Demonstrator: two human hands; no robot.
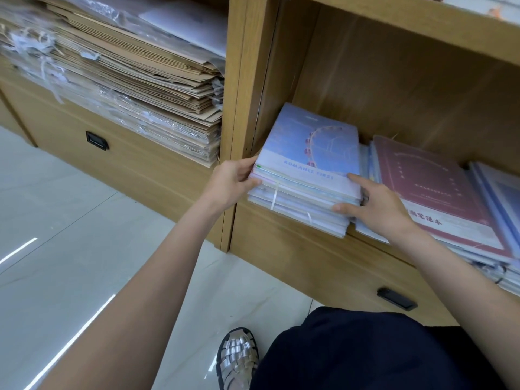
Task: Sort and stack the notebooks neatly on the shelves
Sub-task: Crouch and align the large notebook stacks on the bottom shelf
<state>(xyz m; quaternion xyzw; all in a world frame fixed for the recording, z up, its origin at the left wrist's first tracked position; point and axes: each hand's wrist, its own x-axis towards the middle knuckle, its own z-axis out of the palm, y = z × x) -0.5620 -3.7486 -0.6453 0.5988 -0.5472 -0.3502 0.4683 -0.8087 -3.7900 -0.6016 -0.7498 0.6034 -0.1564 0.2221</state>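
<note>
Notebooks (304, 175) in a bound stack sit at the left end of a wooden shelf (394, 88), the front edge overhanging the shelf lip slightly. The top cover shows a pale sky, a Ferris wheel and the words "ROMANCE FIRST". A thin white strap (274, 197) runs down the front of the stack.

At 9 o'clock from the stack, the left hand (230, 184) grips its near left corner, thumb against the front edge and fingers curled round the side, next to the cabinet's upright panel (239, 108). At 4 o'clock, the right hand (377, 204) pinches the near right corner, forefinger laid flat on the cover and thumb pressed against the front of the stack lower down.

Touching the stack at 3 o'clock lies a second pile topped by a maroon notebook (433, 192) with a white band carrying Chinese characters. Further to 3 o'clock, at the frame's edge, more blue-covered books (498, 198) lie on the same shelf.

Beyond the upright panel, at 10 o'clock, the neighbouring bay holds a tall heap of brown paper bags (126, 74), some in clear plastic wrap. Below each bay is a drawer with a black recessed handle: one at 8 o'clock (97, 140), one at 5 o'clock (396, 299).

At 6 o'clock, on glossy pale floor tiles (70, 249), are the person's silver woven sandal (237, 358) and dark clothing (365, 350).
</note>
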